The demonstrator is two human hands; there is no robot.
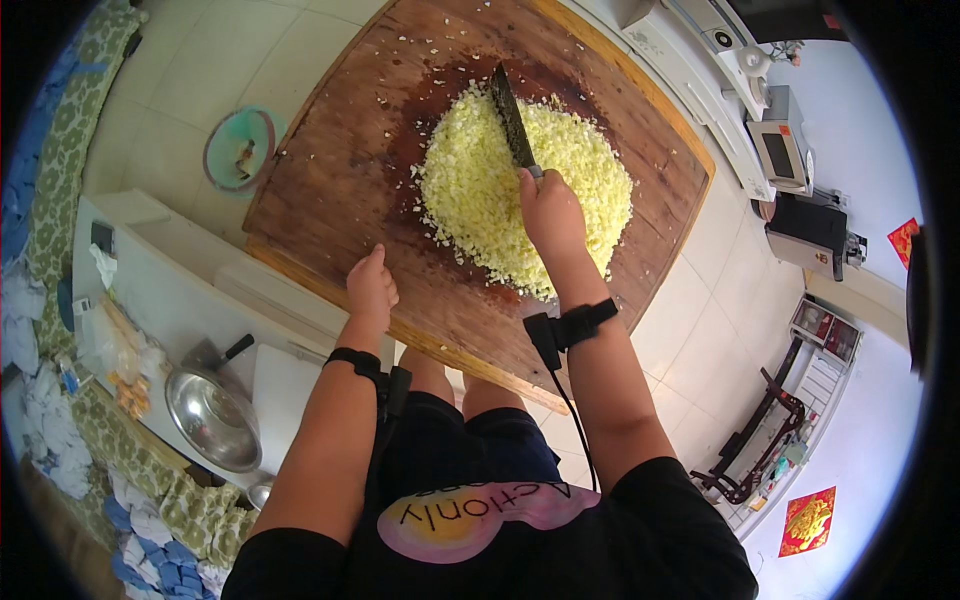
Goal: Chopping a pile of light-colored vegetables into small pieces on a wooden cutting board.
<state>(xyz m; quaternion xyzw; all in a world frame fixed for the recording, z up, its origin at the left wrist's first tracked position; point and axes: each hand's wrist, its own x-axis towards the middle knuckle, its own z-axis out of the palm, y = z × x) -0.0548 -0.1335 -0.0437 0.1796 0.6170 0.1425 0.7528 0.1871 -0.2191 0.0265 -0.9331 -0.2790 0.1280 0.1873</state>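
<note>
My right hand (553,212) grips the handle of a kitchen knife (512,118), its broad dark blade flecked with bits. The blade lies over a wide heap of finely chopped pale green cabbage-like vegetable (472,187) on a brown wooden table (337,172). Around the heap the wood is dark and wet, with small scraps scattered over it. My left hand (373,289) is loosely curled at the near left edge of the wood, apart from the heap, and no object shows in it.
On the floor left of the wood stands a greenish bin (240,150). A white counter at the lower left carries a steel bowl (214,420), another knife (225,352) and plastic bags (109,341). White cabinets and a microwave (780,150) are at the upper right.
</note>
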